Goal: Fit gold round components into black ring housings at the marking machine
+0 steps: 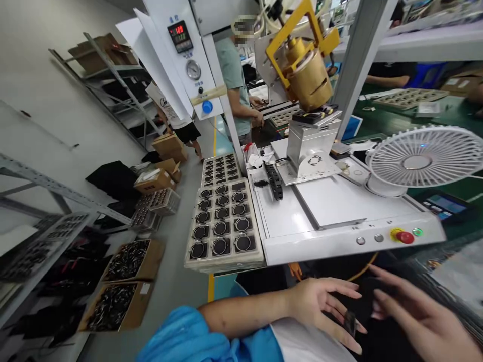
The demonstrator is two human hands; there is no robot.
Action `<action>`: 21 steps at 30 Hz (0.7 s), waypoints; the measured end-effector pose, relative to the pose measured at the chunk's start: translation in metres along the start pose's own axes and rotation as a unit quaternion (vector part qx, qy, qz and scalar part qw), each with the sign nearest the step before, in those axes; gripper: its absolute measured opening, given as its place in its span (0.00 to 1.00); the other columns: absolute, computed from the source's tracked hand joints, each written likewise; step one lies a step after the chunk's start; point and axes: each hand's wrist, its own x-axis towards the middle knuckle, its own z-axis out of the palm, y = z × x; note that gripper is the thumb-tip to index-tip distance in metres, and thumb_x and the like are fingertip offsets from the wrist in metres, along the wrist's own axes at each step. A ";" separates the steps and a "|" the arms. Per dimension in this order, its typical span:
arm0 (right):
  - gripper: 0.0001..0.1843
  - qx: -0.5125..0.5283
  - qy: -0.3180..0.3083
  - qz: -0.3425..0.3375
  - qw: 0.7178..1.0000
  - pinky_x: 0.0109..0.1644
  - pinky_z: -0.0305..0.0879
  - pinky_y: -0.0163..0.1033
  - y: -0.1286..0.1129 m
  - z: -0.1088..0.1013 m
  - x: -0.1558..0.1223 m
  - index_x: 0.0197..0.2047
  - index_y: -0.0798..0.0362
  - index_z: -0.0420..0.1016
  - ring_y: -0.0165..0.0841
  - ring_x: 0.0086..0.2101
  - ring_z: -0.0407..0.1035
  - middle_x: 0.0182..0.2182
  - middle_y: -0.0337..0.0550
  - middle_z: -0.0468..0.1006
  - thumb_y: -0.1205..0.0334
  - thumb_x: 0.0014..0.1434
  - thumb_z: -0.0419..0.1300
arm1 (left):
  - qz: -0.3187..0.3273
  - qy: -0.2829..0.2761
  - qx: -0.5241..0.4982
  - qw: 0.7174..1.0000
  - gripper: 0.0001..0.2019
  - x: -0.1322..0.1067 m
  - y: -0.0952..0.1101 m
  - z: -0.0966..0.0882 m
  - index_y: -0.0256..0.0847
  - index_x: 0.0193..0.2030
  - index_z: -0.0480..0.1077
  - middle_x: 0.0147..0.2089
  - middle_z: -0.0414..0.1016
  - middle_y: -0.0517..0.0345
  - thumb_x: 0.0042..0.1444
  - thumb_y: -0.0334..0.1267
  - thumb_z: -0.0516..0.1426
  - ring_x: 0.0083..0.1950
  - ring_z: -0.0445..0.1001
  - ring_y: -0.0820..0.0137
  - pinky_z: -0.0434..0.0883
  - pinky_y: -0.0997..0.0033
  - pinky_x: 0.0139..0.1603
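While the left hand (315, 311) pinches a small dark part (350, 323) between its fingers, the right hand (422, 322) hovers open just beside it, its grip empty. Both hands are in front of and below a white machine desk (339, 246) with a red stop button (405, 237), and a tray of round black parts (222, 264) sits at the desk's left end.

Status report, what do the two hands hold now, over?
Left hand: small dark part at its fingers. Right hand: open, empty, close by. White machine bench beyond, not touching.
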 end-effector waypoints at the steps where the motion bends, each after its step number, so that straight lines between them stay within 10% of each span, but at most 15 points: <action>1: 0.21 0.030 -0.016 0.014 0.999 0.25 0.78 0.41 -0.011 0.017 -0.006 0.57 0.39 0.80 0.40 0.23 0.78 0.30 0.44 0.83 0.43 0.63 0.63 | -0.001 -0.011 0.002 1.000 0.57 0.000 0.003 0.000 0.39 0.67 0.67 0.54 0.80 0.32 0.26 0.49 0.80 0.58 0.80 0.38 0.70 0.28 0.62; 12: 0.16 -0.015 -0.032 -0.102 0.994 0.33 0.76 0.37 -0.023 0.043 -0.009 0.54 0.38 0.83 0.36 0.35 0.78 0.41 0.45 0.80 0.61 0.67 0.61 | -0.014 0.005 -0.086 0.996 0.53 -0.016 0.002 -0.018 0.40 0.66 0.66 0.44 0.83 0.43 0.31 0.41 0.80 0.48 0.85 0.51 0.78 0.46 0.53; 21: 0.16 -0.018 -0.011 -0.103 0.994 0.35 0.75 0.41 -0.049 0.049 0.007 0.50 0.44 0.84 0.35 0.34 0.76 0.37 0.47 0.79 0.58 0.70 0.55 | -0.009 0.048 -0.156 0.987 0.46 -0.020 0.039 -0.017 0.44 0.61 0.73 0.65 0.72 0.40 0.31 0.43 0.80 0.44 0.84 0.62 0.77 0.66 0.45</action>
